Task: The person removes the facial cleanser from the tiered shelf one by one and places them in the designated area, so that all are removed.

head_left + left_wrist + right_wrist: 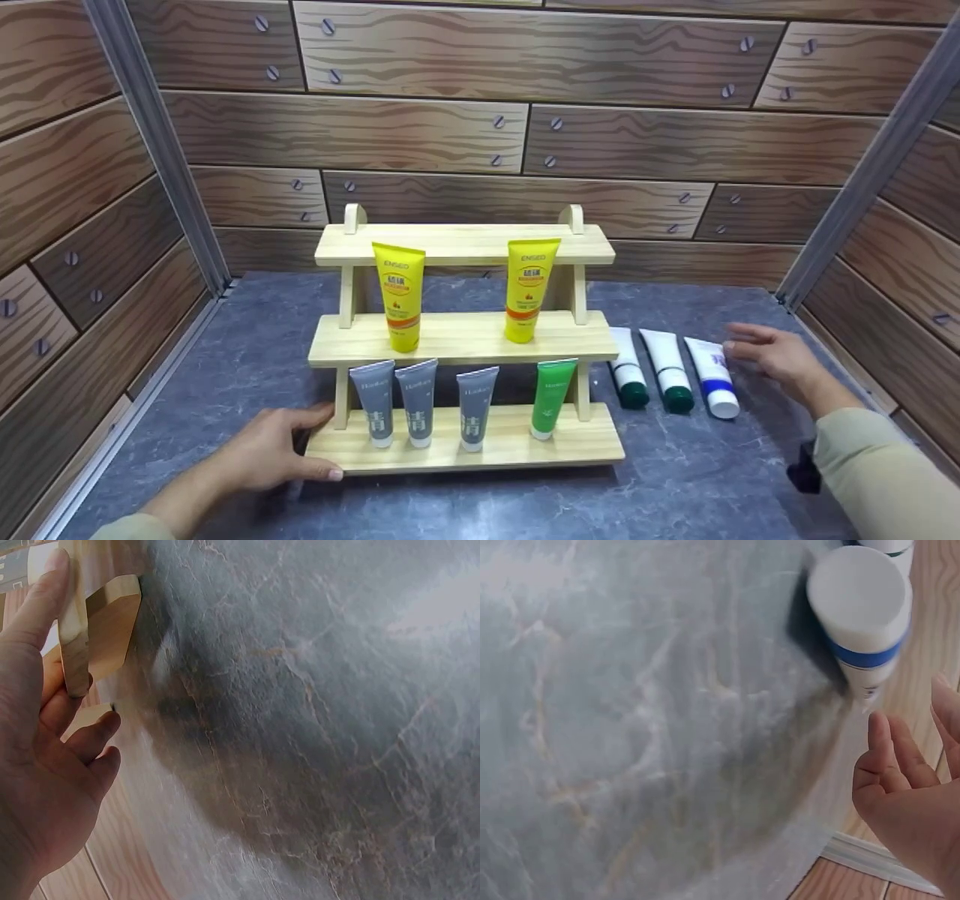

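A three-tier wooden display rack (465,457) stands in the middle of the table. My left hand (271,448) grips the left end of its bottom shelf, thumb along the front and fingers behind; the left wrist view shows the wooden board (73,637) between them. Over on the right, my right hand (776,360) is beside a white tube with a blue band (712,375), fingers relaxed and holding nothing. In the right wrist view, that tube's white cap (859,596) faces the camera, with the fingers just past its far end.
Two white tubes with green caps (667,367) lie left of the blue-banded one. On the middle shelf stand two yellow tubes (401,300). Three grey tubes (418,401) and a green tube (553,397) stand on the bottom shelf. Wood-patterned walls (420,135) enclose the table.
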Motion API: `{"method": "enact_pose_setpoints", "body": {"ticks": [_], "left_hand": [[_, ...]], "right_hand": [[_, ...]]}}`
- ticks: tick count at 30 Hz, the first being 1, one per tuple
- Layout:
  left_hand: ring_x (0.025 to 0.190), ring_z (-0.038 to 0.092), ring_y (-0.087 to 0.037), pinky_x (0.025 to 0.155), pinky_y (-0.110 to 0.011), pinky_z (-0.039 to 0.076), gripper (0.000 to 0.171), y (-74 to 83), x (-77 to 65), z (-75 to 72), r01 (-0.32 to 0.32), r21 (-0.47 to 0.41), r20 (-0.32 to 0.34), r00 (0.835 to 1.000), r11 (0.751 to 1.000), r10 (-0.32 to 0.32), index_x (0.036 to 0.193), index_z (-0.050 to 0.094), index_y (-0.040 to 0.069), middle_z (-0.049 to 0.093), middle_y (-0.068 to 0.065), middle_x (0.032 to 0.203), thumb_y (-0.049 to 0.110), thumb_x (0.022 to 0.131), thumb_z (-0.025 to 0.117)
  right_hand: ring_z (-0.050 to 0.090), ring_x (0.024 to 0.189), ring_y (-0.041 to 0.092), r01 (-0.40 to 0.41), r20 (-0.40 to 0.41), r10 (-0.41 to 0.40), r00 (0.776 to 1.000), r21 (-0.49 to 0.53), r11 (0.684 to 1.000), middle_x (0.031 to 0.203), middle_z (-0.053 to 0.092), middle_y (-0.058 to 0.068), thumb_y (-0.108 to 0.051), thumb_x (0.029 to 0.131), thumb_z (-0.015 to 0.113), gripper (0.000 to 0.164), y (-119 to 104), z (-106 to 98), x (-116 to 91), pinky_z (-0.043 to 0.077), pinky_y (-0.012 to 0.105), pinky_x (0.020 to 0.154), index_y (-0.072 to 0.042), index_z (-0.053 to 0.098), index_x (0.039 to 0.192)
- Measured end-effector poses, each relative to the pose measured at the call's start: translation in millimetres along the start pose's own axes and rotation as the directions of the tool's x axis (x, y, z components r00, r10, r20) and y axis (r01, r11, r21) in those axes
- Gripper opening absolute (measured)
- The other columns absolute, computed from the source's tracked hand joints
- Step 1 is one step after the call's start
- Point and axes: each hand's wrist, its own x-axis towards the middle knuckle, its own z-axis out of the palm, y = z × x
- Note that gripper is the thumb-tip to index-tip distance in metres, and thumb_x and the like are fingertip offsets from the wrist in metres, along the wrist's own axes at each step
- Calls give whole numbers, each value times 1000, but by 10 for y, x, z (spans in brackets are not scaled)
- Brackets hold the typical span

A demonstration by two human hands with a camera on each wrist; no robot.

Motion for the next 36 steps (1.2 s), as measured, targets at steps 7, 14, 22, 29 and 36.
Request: {"method": "enact_pose_setpoints", "body": {"ticks": [7,14,22,29,36], "left_hand": [[130,62,-43,109,-61,48,97,-3,-8,-17,0,17,6,1000,1000,0,145,62,0,65,-23,141,55,72,95],[129,62,-43,109,-61,48,99,-9,-19,-26,-8,9,1,1000,1000,8,146,62,-2,64,-24,141,56,72,94],[128,62,-39,109,-60,49,100,-27,-28,-5,2,1,-9,1000,1000,-2,145,62,-1,65,-23,141,57,71,94],[128,63,-42,108,-61,49,97,-21,-29,17,-26,4,-5,1000,1000,26,144,63,-3,65,-23,140,55,73,95],[130,62,-41,110,-61,47,100,-12,8,-2,-21,1,-7,1000,1000,21,144,62,-3,65,-23,140,59,72,93]], "right_hand": [[59,101,-13,114,-54,-112,992,36,993,157,52,21,-40,107,65,74,-312,34,-42,51,22,89,0,37,163],[64,106,-4,247,-111,-234,966,116,962,131,71,-9,-36,103,72,61,-874,161,-162,55,20,87,-12,54,156],[67,115,5,399,-109,-385,916,164,902,126,73,-12,-28,104,72,48,-1468,358,-371,56,20,91,-14,62,149],[69,117,13,493,-98,-483,870,203,846,128,75,0,-20,103,74,44,-1916,575,-550,56,24,95,-9,65,145],[68,121,22,523,-53,-528,848,256,813,131,74,8,-13,100,76,43,-2258,774,-639,57,28,100,-6,67,142]]}}
